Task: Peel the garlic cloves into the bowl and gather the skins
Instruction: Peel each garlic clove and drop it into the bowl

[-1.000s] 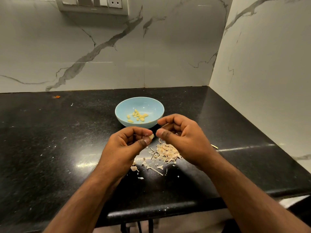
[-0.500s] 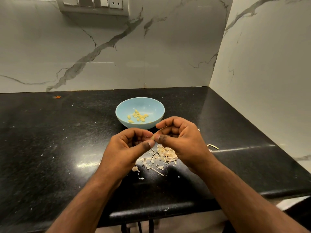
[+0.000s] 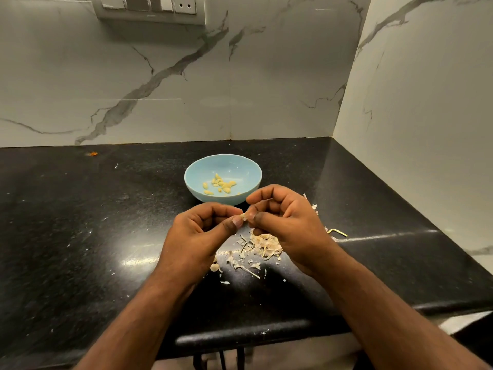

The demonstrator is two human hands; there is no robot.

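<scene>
A light blue bowl (image 3: 248, 169) stands on the black counter and holds several peeled garlic cloves (image 3: 221, 184). Just in front of it, my left hand (image 3: 198, 233) and my right hand (image 3: 288, 222) meet fingertip to fingertip and pinch one small garlic clove (image 3: 243, 216) between them. Below the hands lies a loose pile of dry garlic skins (image 3: 262, 245), with stray flakes spread toward the left. A few more skins (image 3: 314, 206) show behind my right hand.
The black stone counter (image 3: 80, 236) runs into a corner, with marble walls at the back and on the right. A small bent metal piece (image 3: 336, 231) lies right of my right hand. A switch panel (image 3: 149, 8) is on the back wall. An orange speck (image 3: 93, 154) sits far left.
My two hands have come together from a small gap and now both pinch the clove. The right hand has shifted slightly down and left.
</scene>
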